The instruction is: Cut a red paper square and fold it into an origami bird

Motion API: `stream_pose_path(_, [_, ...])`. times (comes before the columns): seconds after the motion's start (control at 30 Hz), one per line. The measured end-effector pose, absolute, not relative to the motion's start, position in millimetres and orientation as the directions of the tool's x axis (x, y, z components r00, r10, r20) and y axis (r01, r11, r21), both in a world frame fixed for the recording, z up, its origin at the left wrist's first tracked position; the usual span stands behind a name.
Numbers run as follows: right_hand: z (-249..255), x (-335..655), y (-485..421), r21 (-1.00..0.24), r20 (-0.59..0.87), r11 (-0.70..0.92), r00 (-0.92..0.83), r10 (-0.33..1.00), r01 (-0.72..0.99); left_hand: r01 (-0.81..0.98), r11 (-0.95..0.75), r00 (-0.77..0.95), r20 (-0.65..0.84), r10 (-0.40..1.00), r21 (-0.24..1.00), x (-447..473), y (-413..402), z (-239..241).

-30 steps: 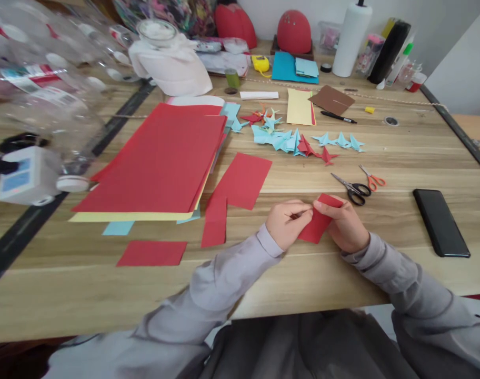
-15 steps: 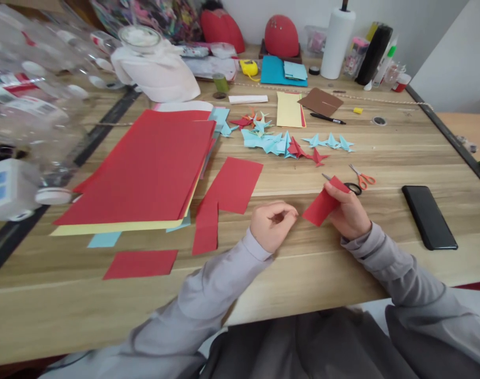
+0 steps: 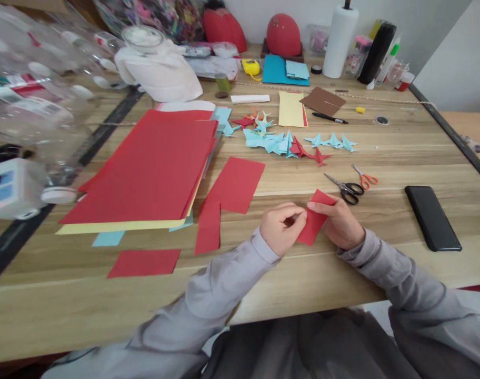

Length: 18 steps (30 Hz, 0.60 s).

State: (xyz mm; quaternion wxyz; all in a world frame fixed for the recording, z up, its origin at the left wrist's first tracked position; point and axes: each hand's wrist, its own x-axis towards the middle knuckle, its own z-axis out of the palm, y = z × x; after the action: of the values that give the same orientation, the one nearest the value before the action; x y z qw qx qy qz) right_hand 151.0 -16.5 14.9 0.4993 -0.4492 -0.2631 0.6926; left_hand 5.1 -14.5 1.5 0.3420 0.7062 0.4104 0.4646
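Note:
A small red piece of paper [image 3: 313, 227] is held up off the table between both hands. My right hand [image 3: 345, 223] grips it from the right, thumb across its face. My left hand [image 3: 281, 226] is closed in a pinch at the paper's left edge, its fingertips against the sheet. Just beyond my right hand lie black-handled scissors [image 3: 347, 190] and smaller orange-handled scissors [image 3: 367, 179]. To the left of my hands are a larger red sheet [image 3: 238, 184], a red strip [image 3: 208, 227] and a red rectangle [image 3: 144, 262].
A stack of red sheets [image 3: 145, 173] covers the left side. Folded blue paper cranes [image 3: 271, 142] and red ones [image 3: 321, 157] lie behind my hands. A black phone [image 3: 432, 217] rests at right. Plastic bottles [image 3: 35, 110] crowd the far left.
My right hand has brought the red paper left and nearer, tilting it more upright. My left hand has moved right and now meets its edge. The black scissors are more fully visible.

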Motion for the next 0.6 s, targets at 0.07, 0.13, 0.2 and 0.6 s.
stream_pose_path(0.07, [13.9, 159.6, -11.5, -0.862, -0.296, -0.301, -0.077, 0.952, -0.408, 0.262, -0.397, 0.265, 0.329, 0.906, 0.88, 2.5, -13.4, 4.9])
stream_pose_path(0.13, [13.1, 168.1, -7.5, -0.94, -0.158, -0.167, -0.052, 0.986, -0.297, 0.252, -0.378, 0.325, 0.29, 0.9, 0.891, -0.1, -11.7, 8.1])
stream_pose_path(0.2, [13.3, 174.1, -5.7, -0.994, 0.009, 0.0, -0.084, 0.996, -0.111, 0.243, -0.391, 0.371, 0.287, 0.883, 0.888, -2.2, -10.2, 9.5])
stream_pose_path(0.6, [12.5, 171.1, -11.5, -0.805, 0.3, 0.442, -0.371, 0.879, 0.395, 0.329, -0.519, 0.312, 0.428, 0.848, 0.789, -8.7, -2.5, 2.9])
